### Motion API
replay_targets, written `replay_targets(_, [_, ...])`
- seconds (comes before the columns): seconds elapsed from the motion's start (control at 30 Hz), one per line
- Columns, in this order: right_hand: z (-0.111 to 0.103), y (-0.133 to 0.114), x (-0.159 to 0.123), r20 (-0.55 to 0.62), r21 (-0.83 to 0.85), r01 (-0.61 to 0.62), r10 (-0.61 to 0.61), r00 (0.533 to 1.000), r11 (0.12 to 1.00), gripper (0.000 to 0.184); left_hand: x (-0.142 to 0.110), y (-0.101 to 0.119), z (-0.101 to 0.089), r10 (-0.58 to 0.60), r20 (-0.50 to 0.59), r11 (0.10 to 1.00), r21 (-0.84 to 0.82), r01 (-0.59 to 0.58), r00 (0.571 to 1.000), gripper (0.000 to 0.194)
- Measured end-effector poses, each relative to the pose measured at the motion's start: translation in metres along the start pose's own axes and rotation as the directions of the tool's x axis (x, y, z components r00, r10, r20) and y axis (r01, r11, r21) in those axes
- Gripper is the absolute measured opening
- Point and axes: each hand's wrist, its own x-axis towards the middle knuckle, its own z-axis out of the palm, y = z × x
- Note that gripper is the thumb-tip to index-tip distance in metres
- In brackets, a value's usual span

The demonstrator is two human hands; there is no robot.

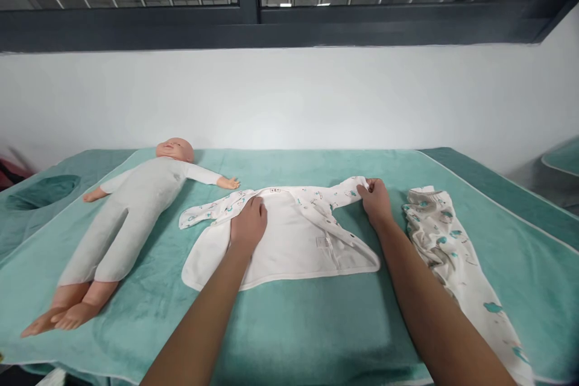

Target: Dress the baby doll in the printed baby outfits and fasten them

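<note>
A white baby shirt [294, 241] with a small green print on its sleeves lies spread open, its inside facing up. My right hand [376, 200] pinches the cuff of its right-side sleeve, which is stretched outward. Over the left part of the shirt, just below the neckline, my left hand [248, 221] is closed with curled fingers at the edge of the folded front panel; its fingertips are partly hidden. To the left, a baby doll [136, 199] in a white bodysuit lies on its back, one arm reaching toward the shirt's left sleeve.
Printed baby trousers [452, 247] lie to the right of my right forearm. Everything rests on a green plush cover [307, 325]. Behind it rise a white wall [289, 96] and a dark window frame [248, 27] with metal bars beyond.
</note>
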Motion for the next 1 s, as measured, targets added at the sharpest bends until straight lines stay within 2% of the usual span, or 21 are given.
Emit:
replay_targets(0.13, [0.0,-0.011,-0.006,-0.106,-0.096,0.009,-0.019,0.994,0.995,0.03,0.0,0.001,-0.001,-0.014,-0.007,1.0,-0.002,0.014,1.0,0.027])
replay_targets(0.2, [0.002,-0.021,-0.014,-0.101,-0.135,0.065,-0.079,0.992,0.989,0.032,0.0,0.002,-0.001,-0.028,-0.013,1.0,0.0,0.028,1.0,0.028])
replay_targets(0.23, [0.004,-0.027,-0.018,-0.057,-0.168,0.122,-0.133,0.989,0.978,0.033,0.0,0.002,-0.001,-0.033,-0.016,0.999,0.001,0.033,0.999,0.028])
replay_targets(0.3, [0.01,-0.036,-0.027,0.119,-0.24,0.274,-0.252,0.96,0.931,0.037,0.001,0.002,-0.001,-0.039,-0.019,0.999,0.002,0.039,0.999,0.028])
replay_targets(0.37, [0.018,-0.041,-0.034,0.331,-0.275,0.415,-0.319,0.888,0.867,0.042,0.001,0.003,-0.001,-0.041,-0.018,0.999,0.003,0.041,0.999,0.028])
replay_targets(0.43, [0.025,-0.042,-0.039,0.476,-0.269,0.486,-0.324,0.818,0.831,0.043,0.001,0.003,-0.001,-0.043,-0.018,0.999,0.001,0.043,0.999,0.028])
replay_targets(0.53, [0.032,-0.038,-0.042,0.556,-0.29,0.517,-0.298,0.776,0.805,0.045,0.001,0.002,-0.001,-0.043,-0.018,0.999,-0.006,0.043,0.999,0.029])
replay_targets(0.67, [0.035,-0.035,-0.044,0.565,-0.342,0.508,-0.259,0.783,0.79,0.054,0.002,0.0,0.001,-0.044,-0.022,0.999,-0.026,0.043,0.999,0.03])
replay_targets(0.83, [0.027,-0.04,-0.039,0.52,-0.332,0.471,-0.258,0.814,0.817,0.05,0.003,-0.003,0.002,-0.044,-0.034,0.997,-0.064,0.042,0.998,0.033])
replay_targets(0.9, [0.019,-0.05,-0.039,0.443,-0.271,0.441,-0.296,0.846,0.856,0.045,0.002,-0.004,0.001,-0.039,-0.058,0.996,-0.083,0.034,0.998,0.039])
replay_targets(1.0, [0.013,-0.081,-0.056,0.252,-0.092,0.43,-0.397,0.882,0.898,0.033,0.001,-0.004,0.001,0.006,-0.13,0.993,-0.119,-0.022,0.991,0.049])
